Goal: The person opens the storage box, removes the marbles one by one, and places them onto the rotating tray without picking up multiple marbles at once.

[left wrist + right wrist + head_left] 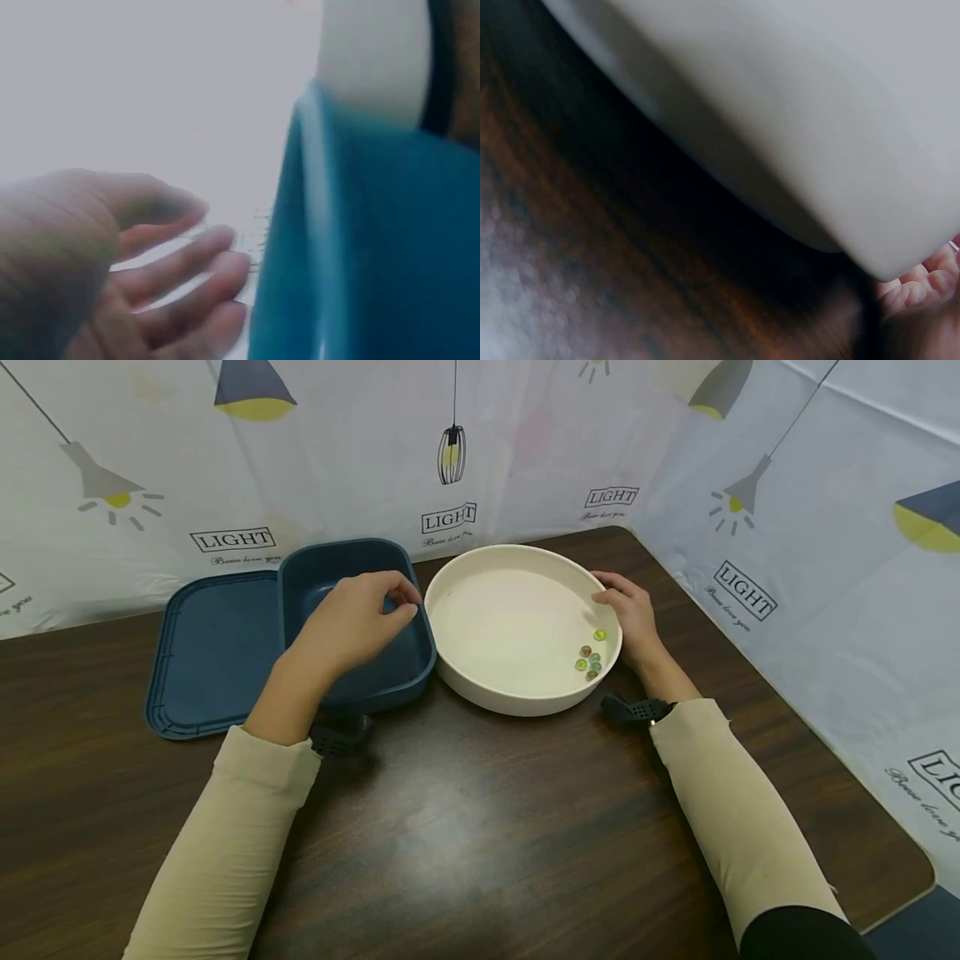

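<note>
My left hand [356, 618] is over the deep blue box [378, 689], close to its right rim. Its fingers [191, 262] are loosely bent, and nothing shows between them and the thumb in the left wrist view. A round cream dish [510, 627] stands directly right of the box. My right hand [632, 618] grips the dish's right rim, thumb at the top edge and the other fingers mostly hidden outside the wall. Several glass marbles [581, 665], green and brownish, are gathered inside the dish near its right front wall. The right wrist view shows the dish's outer wall [795, 135] close up.
A flat blue lid [213, 652] lies left of the box, its edge against it. Everything stands on a dark wooden table [450, 843]. A white curtain printed with lamps [360, 460] hangs right behind the table and along its right side.
</note>
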`<act>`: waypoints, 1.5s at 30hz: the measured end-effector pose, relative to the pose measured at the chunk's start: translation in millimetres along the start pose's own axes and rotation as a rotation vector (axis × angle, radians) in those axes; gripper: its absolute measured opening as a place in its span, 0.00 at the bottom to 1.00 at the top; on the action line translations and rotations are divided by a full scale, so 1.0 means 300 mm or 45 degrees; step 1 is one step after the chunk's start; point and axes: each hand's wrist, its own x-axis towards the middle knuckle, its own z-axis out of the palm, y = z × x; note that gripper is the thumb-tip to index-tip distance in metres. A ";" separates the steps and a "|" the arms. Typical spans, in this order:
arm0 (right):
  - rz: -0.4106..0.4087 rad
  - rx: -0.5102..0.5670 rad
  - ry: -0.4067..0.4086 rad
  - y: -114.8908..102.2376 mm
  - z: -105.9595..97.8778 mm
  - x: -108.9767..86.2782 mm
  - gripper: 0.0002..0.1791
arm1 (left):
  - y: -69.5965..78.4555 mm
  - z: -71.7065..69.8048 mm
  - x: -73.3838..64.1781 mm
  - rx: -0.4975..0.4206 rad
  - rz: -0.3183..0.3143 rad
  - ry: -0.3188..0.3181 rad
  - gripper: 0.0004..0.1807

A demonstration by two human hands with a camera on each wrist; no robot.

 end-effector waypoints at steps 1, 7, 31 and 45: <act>-0.001 -0.001 0.003 0.001 0.000 0.000 0.24 | -0.004 -0.010 -0.004 0.006 0.002 -0.040 0.14; -0.012 0.006 0.006 0.001 0.000 0.000 0.23 | -0.039 -0.047 -0.014 0.041 0.014 -0.252 0.16; 0.003 -0.012 -0.005 -0.005 0.000 -0.006 0.23 | -0.099 -0.068 -0.030 0.151 -0.026 -0.820 0.23; 0.004 -0.008 0.004 -0.006 0.001 -0.004 0.23 | -0.125 -0.040 -0.022 0.221 -0.067 -0.790 0.11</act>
